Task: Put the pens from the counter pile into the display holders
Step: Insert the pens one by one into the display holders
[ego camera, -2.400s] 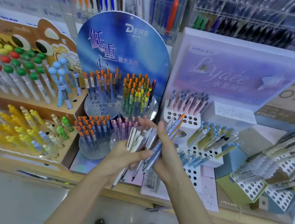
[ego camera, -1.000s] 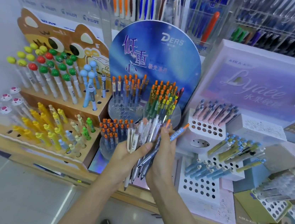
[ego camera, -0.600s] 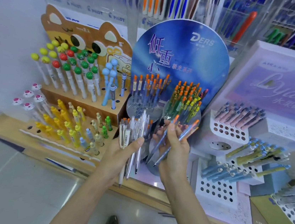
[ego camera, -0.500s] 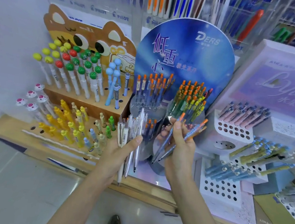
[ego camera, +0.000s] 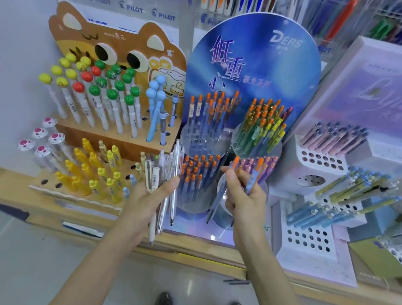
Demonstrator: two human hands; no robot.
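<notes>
My left hand (ego camera: pixel 149 201) grips a bundle of clear and white pens (ego camera: pixel 167 171), tips pointing down, in front of the counter edge. My right hand (ego camera: pixel 245 198) holds two blue pens with orange caps (ego camera: pixel 252 176), just in front of the lower right clear round holder (ego camera: pixel 264 185) of the blue DERS display (ego camera: pixel 256 65). The lower left clear holder (ego camera: pixel 194 197) carries orange-capped blue pens and stands between my hands. The upper left holder (ego camera: pixel 203 142) shows several open holes at its front.
A brown cat-faced stand (ego camera: pixel 110 138) with ball-topped and yellow pens sits at the left. White tiered holders (ego camera: pixel 320 162) with pink and blue pens stand at the right, before a purple sign (ego camera: pixel 388 99). The wooden counter edge (ego camera: pixel 207 257) runs below my hands.
My hands have drawn apart: the right hand took two orange-capped blue pens out of the bundle and carried them right to the DERS holders. The view shifted left.
</notes>
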